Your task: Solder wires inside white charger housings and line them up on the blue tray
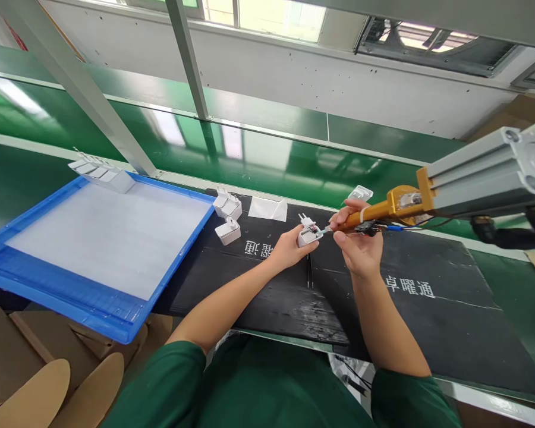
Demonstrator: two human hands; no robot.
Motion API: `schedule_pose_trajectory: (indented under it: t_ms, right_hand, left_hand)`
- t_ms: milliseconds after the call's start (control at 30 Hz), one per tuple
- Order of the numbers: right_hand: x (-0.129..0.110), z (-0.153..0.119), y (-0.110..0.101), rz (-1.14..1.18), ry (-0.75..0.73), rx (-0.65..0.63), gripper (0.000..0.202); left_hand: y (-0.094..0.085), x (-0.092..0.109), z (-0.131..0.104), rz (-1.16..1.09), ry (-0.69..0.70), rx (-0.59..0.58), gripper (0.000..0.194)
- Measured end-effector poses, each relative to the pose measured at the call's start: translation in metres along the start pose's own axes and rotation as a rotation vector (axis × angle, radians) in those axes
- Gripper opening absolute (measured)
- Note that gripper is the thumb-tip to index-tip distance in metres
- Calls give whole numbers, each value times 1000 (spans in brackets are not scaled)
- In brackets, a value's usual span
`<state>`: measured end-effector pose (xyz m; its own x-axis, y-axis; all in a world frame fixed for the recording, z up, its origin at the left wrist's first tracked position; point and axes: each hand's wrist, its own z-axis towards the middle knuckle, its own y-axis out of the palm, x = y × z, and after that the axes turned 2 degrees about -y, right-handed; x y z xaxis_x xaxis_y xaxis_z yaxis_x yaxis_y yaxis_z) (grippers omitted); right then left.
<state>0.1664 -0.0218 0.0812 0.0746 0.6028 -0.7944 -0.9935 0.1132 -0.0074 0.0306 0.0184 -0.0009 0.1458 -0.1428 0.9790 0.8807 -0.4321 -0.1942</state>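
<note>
My left hand (pixel 289 248) is closed around a small white plug charger housing (pixel 309 235), with its two pins pointing up and away and its inside exposed. My right hand (pixel 360 246) has its fingers around the narrow front end of a gold-coloured tool (pixel 370 214), which is joined to a large grey metal cylinder (pixel 485 172). The tool's thin tip reaches the open side of the housing; I cannot tell whether it touches. Below my left hand, black tweezers (pixel 310 273) lie on the black mat (pixel 285 303).
White plug chargers (pixel 227 230) stand on the mat beside a blue tray (pixel 129 324) lined with a white sheet. More white plug pieces (pixel 101 173) line the tray's far edge. A white paper (pixel 268 208) lies at the mat's back. A grey post (pixel 188 59) rises behind the mat.
</note>
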Motion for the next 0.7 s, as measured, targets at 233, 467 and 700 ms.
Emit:
schedule_pose_trajectory:
  t_ms: [233,467,700]
  right_hand:
    - [-6,-5,4,35,16,-5,46]
    - [-11,-16,14,39,55,12,48]
    - [-12,-23,14,58,41,-28,46]
  left_hand:
    - [0,-4,2,151,-12,32,34]
    - [7,-8,2,-78,97,-76,48]
    - [11,-13,0,-185,145,-116,57]
